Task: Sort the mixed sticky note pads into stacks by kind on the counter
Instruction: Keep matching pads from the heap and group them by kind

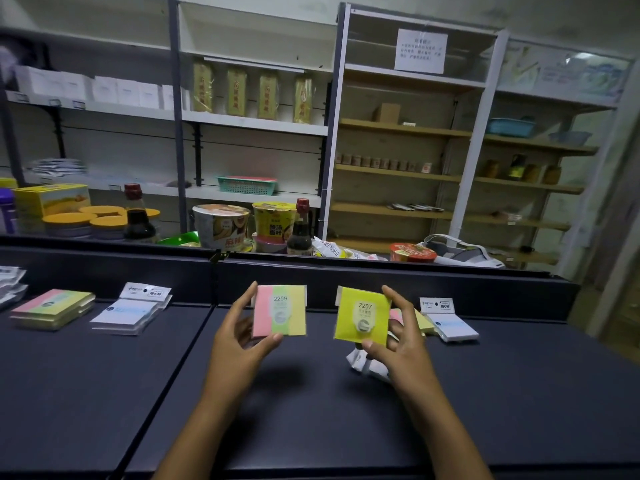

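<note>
Both hands pinch pads, left (239, 336) striped pad (280, 311), right (398, 336) yellow pad (362, 315); swapped labels 2209/2207 risk my misfiling.

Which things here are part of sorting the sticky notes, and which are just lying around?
Job: tricolour pad in left hand; yellow pad in right hand; tricolour stack; white stack; unsorted pads.

Lying about: noodle cups, sauce bottles, green basket.

Two bare forearms enter from the bottom edge, ending in the left hand (239, 337) and right hand (401, 337) (no sleeves, rings or watch visible).
</note>
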`<control>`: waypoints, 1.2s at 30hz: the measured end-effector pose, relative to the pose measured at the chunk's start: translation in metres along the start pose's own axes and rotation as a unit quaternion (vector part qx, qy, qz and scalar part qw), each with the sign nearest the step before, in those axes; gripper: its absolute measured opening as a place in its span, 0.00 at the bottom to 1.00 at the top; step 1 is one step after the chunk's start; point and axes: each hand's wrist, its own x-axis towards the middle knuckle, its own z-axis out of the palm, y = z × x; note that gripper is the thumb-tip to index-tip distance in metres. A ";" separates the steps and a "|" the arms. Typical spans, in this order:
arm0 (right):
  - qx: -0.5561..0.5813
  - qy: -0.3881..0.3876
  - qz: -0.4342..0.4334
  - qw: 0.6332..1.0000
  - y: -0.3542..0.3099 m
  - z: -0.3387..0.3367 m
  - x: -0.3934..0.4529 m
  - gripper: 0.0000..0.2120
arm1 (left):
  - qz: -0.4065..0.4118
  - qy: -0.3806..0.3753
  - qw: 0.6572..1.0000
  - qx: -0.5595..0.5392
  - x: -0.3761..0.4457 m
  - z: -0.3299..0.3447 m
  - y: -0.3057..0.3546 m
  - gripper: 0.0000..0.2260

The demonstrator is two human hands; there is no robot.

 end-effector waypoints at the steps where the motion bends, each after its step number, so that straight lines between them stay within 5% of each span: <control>1: 0.005 0.011 -0.004 1.000 -0.003 0.006 -0.007 0.38 | -0.003 0.009 1.000 -0.006 -0.010 -0.008 0.005 0.38; 10: 0.017 0.060 -0.039 0.997 -0.030 0.080 -0.060 0.40 | -0.003 0.041 0.999 -0.010 -0.056 -0.102 0.052 0.38; 25: 0.034 -0.030 -0.046 0.998 -0.092 0.250 -0.132 0.40 | -0.007 0.121 0.992 0.033 -0.120 -0.295 0.100 0.38; 36: 0.043 -0.079 -0.060 0.994 -0.082 0.329 -0.089 0.40 | -0.005 0.178 0.980 0.088 -0.091 -0.355 0.086 0.38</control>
